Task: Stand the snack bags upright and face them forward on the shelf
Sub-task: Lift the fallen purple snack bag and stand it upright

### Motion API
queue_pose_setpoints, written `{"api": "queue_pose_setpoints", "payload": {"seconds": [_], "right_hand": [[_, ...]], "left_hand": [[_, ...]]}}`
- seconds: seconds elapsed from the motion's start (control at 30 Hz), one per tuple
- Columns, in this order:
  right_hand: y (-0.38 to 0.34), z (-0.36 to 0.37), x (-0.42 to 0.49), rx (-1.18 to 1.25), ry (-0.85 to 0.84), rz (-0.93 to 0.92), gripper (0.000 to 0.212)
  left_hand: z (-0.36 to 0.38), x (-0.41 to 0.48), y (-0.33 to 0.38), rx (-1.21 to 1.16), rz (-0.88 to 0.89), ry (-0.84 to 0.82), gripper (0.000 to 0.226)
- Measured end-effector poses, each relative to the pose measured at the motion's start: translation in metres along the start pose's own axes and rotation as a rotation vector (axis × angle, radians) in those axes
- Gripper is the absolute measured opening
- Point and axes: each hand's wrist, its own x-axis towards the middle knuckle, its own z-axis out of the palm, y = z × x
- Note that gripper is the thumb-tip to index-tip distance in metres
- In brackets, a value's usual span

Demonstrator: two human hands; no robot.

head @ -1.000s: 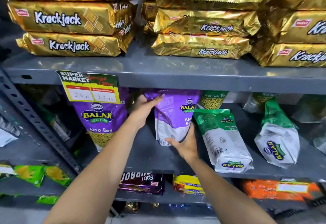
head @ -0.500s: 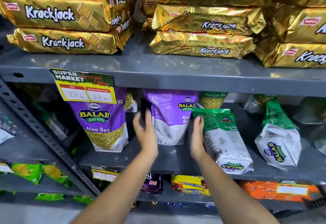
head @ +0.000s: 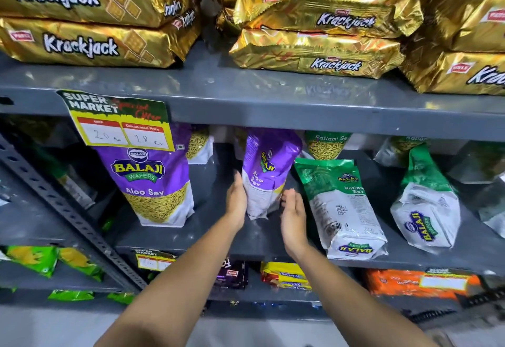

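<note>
L fingers (head: 237, 182): straight, together, flat against left edge of the purple Aloo Sev bag (head: 266, 171); not curled round it, hand open.
R fingers (head: 291, 196): loosely spread, slightly curved, palm facing left twd the bag's lower right side; contact w/ bag can't tell, nothing gripped.
L hand (head: 236, 201): upright, thumb side up, wrist over shelf front edge.
R hand (head: 293, 216): just beside bag bottom, between it and the green Ratlami Sev bag (head: 337, 204).
Purple Aloo Sev bag: btwn both hands, mid shelf (head: 191, 240), standing on its base but turned part sideways, front panel angled to the right, top leaning right.
Front Aloo Sev bag (head: 154, 182): left of the hands, upright, label facing fwd, top partly behind price tag (head: 117, 121).
Price tag: hangs off upper shelf edge, reads 20 / 18.
Green Ratlami Sev bag: lying back, tilted, back panel w/ barcode showing, logo upside down at bottom.
2nd green bag (head: 426, 204): further right, slumped, logo sideways.
Rear bags (head: 326, 145): Ratlami Sev pack upright behind the purple one.
Upper shelf: gold Krackjack packs (head: 82, 43) stacked flat in several piles.
Lower shelf: yellow pack (head: 284, 278) and orange packs (head: 410, 282), partly hidden by forearms.
</note>
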Motion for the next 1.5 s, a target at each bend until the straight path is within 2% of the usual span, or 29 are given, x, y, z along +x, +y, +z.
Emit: {"api": "queue_pose_setpoints", "payload": {"seconds": [0.07, 0.17, 0.2, 0.33, 0.47, 0.57, 0.7, 0.8, 0.87, 0.9, 0.97, 1.03, 1.1, 1.17, 1.5], "right_hand": [[-0.011, -0.003, 0.017, 0.051, 0.043, 0.008, 0.034], [-0.029, -0.006, 0.052, 0.193, 0.050, 0.100, 0.051], [-0.032, -0.004, 0.062, 0.219, 0.021, 0.132, 0.054], [-0.030, 0.009, 0.058, 0.254, -0.175, 0.215, 0.048], [-0.022, 0.013, 0.028, 0.188, -0.084, 0.174, 0.034], [-0.023, 0.015, 0.008, 0.122, -0.037, 0.129, 0.027], [-0.029, 0.004, -0.010, -0.059, -0.097, 0.070, 0.024], [-0.070, -0.011, 0.018, 0.012, 0.040, -0.082, 0.021], [-0.106, -0.020, 0.041, 0.095, 0.047, -0.192, 0.026], [-0.121, -0.022, 0.048, 0.140, 0.004, -0.218, 0.021], [-0.140, -0.022, 0.057, 0.192, -0.088, -0.243, 0.012], [-0.146, -0.024, 0.058, 0.195, -0.121, -0.239, 0.015], [-0.148, -0.029, 0.054, 0.210, -0.114, -0.257, 0.017], [-0.148, -0.035, 0.053, 0.239, -0.113, -0.272, 0.009], [-0.143, -0.042, 0.031, 0.218, -0.127, -0.293, 0.021]], "left_hand": [[0.000, -0.003, -0.007, -0.004, 0.043, 0.091, 0.059], [0.005, -0.030, -0.035, 0.045, 0.239, 0.353, 0.038], [0.007, -0.038, -0.047, 0.077, 0.299, 0.364, 0.038], [0.010, -0.051, -0.070, 0.149, 0.323, 0.141, 0.073], [-0.002, -0.031, -0.067, 0.334, 0.344, -0.109, 0.117], [-0.018, -0.006, -0.060, 0.382, 0.402, -0.208, 0.135], [-0.035, 0.018, -0.050, 0.351, 0.326, -0.208, 0.119], [-0.038, 0.031, -0.036, 0.386, 0.307, -0.271, 0.105], [-0.038, 0.033, -0.025, 0.422, 0.311, -0.333, 0.114], [-0.039, 0.034, -0.022, 0.442, 0.305, -0.358, 0.120], [-0.042, 0.035, -0.019, 0.472, 0.289, -0.397, 0.128], [-0.047, 0.036, -0.018, 0.485, 0.275, -0.431, 0.132], [-0.051, 0.036, -0.016, 0.523, 0.283, -0.468, 0.132], [-0.053, 0.036, -0.014, 0.576, 0.308, -0.494, 0.129], [-0.071, 0.038, -0.011, 0.739, 0.309, -0.549, 0.123]]}}
